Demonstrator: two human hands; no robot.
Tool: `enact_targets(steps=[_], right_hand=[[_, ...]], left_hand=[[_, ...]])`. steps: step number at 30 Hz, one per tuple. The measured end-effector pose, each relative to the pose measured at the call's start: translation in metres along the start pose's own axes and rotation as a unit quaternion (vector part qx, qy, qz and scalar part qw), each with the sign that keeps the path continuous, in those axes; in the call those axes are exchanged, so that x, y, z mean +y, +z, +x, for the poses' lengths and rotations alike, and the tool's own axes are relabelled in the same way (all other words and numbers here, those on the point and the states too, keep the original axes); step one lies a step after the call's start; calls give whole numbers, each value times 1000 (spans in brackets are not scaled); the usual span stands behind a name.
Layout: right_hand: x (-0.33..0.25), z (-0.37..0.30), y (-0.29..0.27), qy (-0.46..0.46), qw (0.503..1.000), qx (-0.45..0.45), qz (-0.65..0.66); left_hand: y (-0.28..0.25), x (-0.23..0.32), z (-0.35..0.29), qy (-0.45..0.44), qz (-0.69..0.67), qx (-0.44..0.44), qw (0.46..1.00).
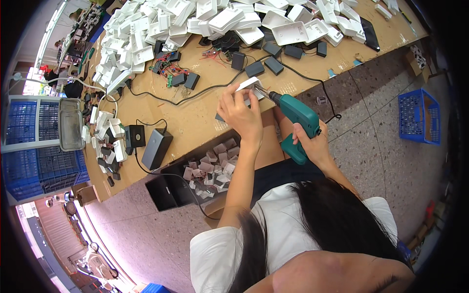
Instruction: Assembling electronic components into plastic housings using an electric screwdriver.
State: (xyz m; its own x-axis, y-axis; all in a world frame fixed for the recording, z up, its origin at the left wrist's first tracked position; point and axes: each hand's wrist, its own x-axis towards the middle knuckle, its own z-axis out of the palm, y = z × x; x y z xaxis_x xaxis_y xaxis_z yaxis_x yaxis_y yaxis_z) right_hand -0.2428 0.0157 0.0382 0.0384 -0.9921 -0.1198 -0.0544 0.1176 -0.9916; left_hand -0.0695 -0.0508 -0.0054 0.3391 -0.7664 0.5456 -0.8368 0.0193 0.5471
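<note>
My right hand (pixel 313 144) is wrapped round the grip of a green cordless screwdriver (pixel 299 113). Its tip points left, into a small white plastic housing (pixel 250 84). That housing sits in my left hand (pixel 240 113), whose fingers close round it at the near edge of the table. What lies inside the housing is mostly hidden by my fingers and the tip. Just beyond my hands lie several small black boxes (pixel 254 69), some beside red wires and small green circuit boards (pixel 170 80).
White plastic housings (pixel 141 36) pile up along the far side of the cardboard-covered table (pixel 195 115). A black cable (pixel 205 88) crosses it; a black power adapter (pixel 157 148) lies left. Below the edge is a box of small white pieces (pixel 211 168). A blue crate (pixel 419 117) stands right.
</note>
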Motion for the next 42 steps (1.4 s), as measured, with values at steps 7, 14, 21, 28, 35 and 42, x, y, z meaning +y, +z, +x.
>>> enact_targets(steps=[7, 14, 21, 28, 35, 42], right_hand=[[3, -3, 0, -2, 1000, 2, -11], [11, -7, -3, -39, 999, 5, -9], [3, -14, -8, -24, 1000, 0, 6], [14, -24, -23, -11, 999, 6, 40], [3, -26, -23, -11, 1000, 2, 16], [-8, -18, -8, -18, 1000, -1, 16]], left_hand=[[-1, 1, -1, 1, 0, 3, 1000], [-2, 4, -4, 3, 0, -2, 1000], [-3, 5, -5, 2, 0, -4, 1000], [-5, 9, -7, 1, 2, -3, 1000], [-10, 15, -9, 3, 2, -2, 1000], [-15, 14, -6, 5, -1, 11, 1000]])
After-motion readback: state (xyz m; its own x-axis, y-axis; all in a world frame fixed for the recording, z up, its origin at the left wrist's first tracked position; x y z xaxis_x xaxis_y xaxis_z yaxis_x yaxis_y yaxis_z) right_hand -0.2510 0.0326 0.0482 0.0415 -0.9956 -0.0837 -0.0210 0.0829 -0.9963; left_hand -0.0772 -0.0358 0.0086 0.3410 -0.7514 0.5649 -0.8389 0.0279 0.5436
